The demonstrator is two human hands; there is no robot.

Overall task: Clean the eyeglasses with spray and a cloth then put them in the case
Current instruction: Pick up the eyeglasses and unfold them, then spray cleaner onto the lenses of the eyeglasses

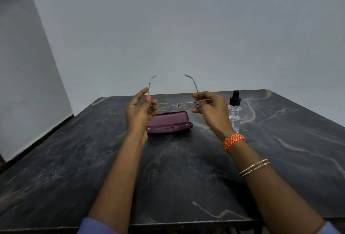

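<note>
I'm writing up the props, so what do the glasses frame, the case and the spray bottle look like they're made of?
Eyeglasses: thin silvery wire frame, probably metal.
Eyeglass case: purple hard shell with a matte, smooth look, likely plastic or leatherette; I can't tell which.
Spray bottle: clear see-through body, plastic or glass, with a black pump top.

The light was soft and even, rather dim, with a cool bluish cast on the wall (186, 28). No lamp showed, and where the light came from could not be told. Shadows were faint: a weak dark patch lay on the table (177, 168) between the forearms. The dark marble gave a dull sheen, with no hard glare. The bottle (234, 111) caught small pale highlights. The wide lens bent the edges, so the table's sides splayed outward and the left wall corner leaned. Detail was slightly soft throughout, and the thin glasses (174, 103) looked faint against the wall.
</note>
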